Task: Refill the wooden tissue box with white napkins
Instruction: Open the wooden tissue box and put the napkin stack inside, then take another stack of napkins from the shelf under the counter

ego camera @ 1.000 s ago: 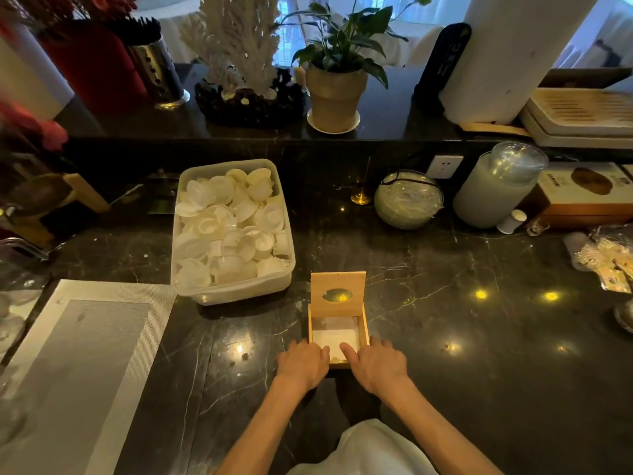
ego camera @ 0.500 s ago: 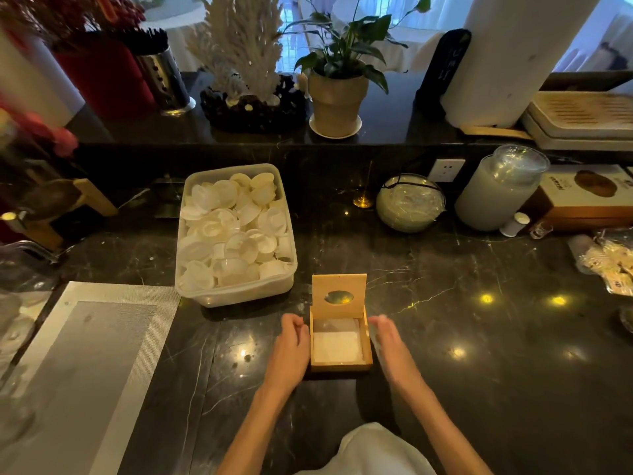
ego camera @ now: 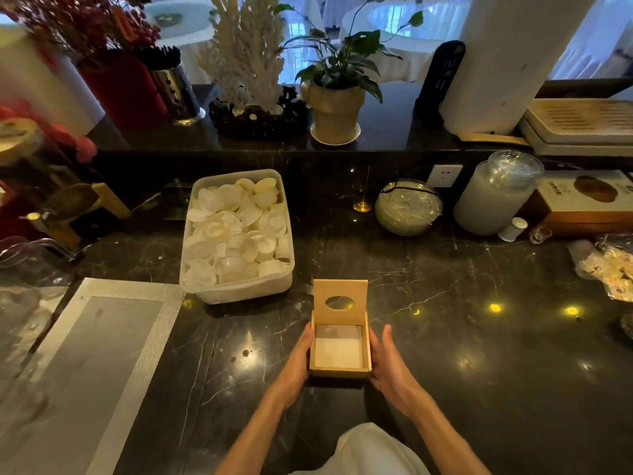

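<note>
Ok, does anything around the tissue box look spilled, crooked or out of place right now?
Nothing stands out. The wooden tissue box sits square on the counter, lid upright, white napkins flat inside, left hand and right hand at its sides.

Dark marble counter (ego camera: pixel 479 337) with lamp glints, raised ledge (ego camera: pixel 376 138), white wall socket (ego camera: pixel 444 175), bright windows behind

Small square light-wood tissue box (ego camera: pixel 339 371) standing on the dark marbled bench (ego camera: pixel 479 337), near its front edge. Hinged wooden lid (ego camera: pixel 340 289) raised upright at the far side, pierced by an oval dispensing slot. Interior exposed, holding a flat stack of white napkins (ego camera: pixel 338 349) lying level below the rim.
</note>
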